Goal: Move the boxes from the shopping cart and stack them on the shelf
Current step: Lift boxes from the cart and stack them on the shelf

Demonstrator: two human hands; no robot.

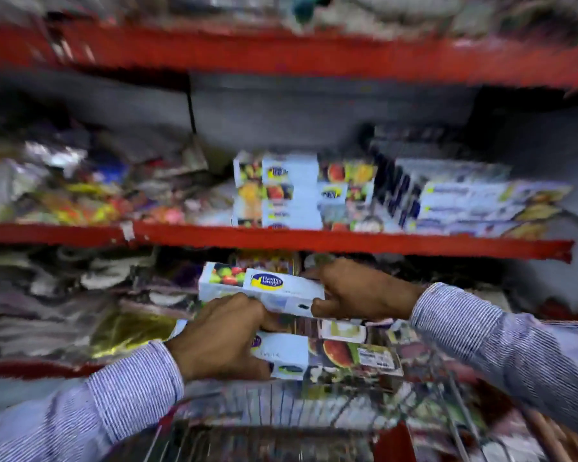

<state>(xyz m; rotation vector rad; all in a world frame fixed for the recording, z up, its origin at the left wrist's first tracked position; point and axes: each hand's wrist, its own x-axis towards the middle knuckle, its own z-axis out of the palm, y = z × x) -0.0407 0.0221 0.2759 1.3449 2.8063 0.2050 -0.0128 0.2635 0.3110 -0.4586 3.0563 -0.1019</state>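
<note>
Both hands' fingers curl closed on one long white box: right hand at its end, left hand beneath, above the shopping cart.

Head camera looks forward-down, close over cart, facing shelves.

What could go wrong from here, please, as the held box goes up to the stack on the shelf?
1. The left hand and right hand pinch the box only along its lower edge and end, so it may slip back into the cart.
2. The stacked boxes look uneven and could topple if bumped.
3. The box might catch the red shelf edge.
</note>
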